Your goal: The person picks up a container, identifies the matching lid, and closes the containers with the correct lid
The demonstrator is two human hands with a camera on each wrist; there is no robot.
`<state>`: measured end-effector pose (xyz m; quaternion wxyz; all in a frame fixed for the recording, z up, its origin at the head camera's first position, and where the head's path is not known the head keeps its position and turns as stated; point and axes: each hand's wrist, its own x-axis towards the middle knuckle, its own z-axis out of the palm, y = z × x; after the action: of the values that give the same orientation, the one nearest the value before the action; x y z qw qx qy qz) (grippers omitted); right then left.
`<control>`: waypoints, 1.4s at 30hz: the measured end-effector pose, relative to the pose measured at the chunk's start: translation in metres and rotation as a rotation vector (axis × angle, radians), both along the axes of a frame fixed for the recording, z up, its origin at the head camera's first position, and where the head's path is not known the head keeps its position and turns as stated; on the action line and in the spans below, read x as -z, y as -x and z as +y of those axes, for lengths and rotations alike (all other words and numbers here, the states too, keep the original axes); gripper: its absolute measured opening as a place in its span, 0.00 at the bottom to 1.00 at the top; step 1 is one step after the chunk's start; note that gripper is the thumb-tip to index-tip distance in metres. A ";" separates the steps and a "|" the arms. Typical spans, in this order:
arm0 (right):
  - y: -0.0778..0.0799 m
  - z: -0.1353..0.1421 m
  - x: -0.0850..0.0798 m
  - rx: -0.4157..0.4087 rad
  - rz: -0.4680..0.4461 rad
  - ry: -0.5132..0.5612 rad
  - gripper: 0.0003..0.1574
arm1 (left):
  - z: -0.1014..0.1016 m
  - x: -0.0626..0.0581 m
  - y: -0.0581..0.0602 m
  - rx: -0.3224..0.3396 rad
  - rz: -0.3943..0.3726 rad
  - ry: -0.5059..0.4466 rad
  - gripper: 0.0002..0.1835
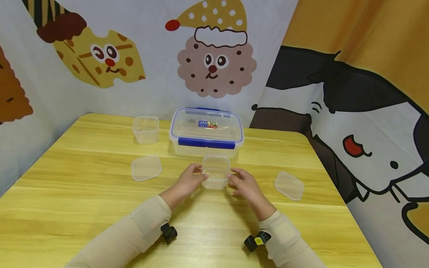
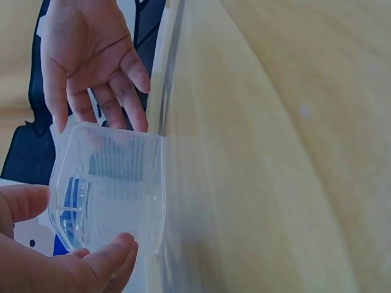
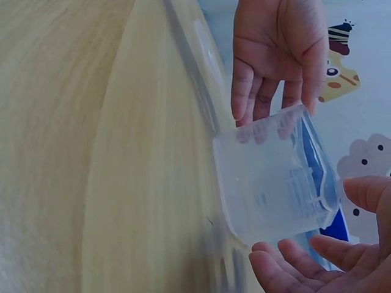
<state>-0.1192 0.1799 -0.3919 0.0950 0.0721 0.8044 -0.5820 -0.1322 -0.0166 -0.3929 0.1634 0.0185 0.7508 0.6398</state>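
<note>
A small clear plastic container (image 1: 215, 178) stands on the table between both hands. My left hand (image 1: 188, 182) is at its left side, fingertips touching the wall, as the right wrist view also shows for the left hand (image 3: 278, 55). At the opposite side is my right hand (image 1: 246, 185), its fingers loosely extended and the thumb near the wall. In the left wrist view, the palm of the right hand (image 2: 95, 61) faces the container (image 2: 113, 183). Two translucent lids lie flat, a left lid (image 1: 146, 168) and a right lid (image 1: 289, 185).
Behind the hands sits a large clear storage box (image 1: 206, 132) with a blue-edged lid and blue latch. Another small clear container (image 1: 146, 130) stands to its left. The wooden table (image 1: 197, 230) ends at a cartoon-printed cloth (image 1: 151, 100).
</note>
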 end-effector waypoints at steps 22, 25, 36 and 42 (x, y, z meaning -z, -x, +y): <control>-0.008 0.033 -0.020 0.001 0.105 -0.126 0.31 | 0.004 0.001 0.002 -0.017 -0.012 -0.028 0.26; -0.009 0.038 -0.023 -0.001 0.124 -0.133 0.32 | 0.003 0.002 0.002 -0.014 -0.004 -0.021 0.26; -0.014 0.057 -0.028 0.001 0.188 -0.212 0.37 | 0.003 0.003 0.003 -0.013 0.002 0.000 0.26; -0.017 0.068 -0.032 0.030 0.225 -0.226 0.37 | 0.003 0.004 0.003 -0.013 0.004 -0.001 0.26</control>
<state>-0.1024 0.2478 -0.3596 -0.0133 0.0288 0.8690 -0.4938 -0.1350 -0.0135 -0.3966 0.1578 0.0152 0.7510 0.6410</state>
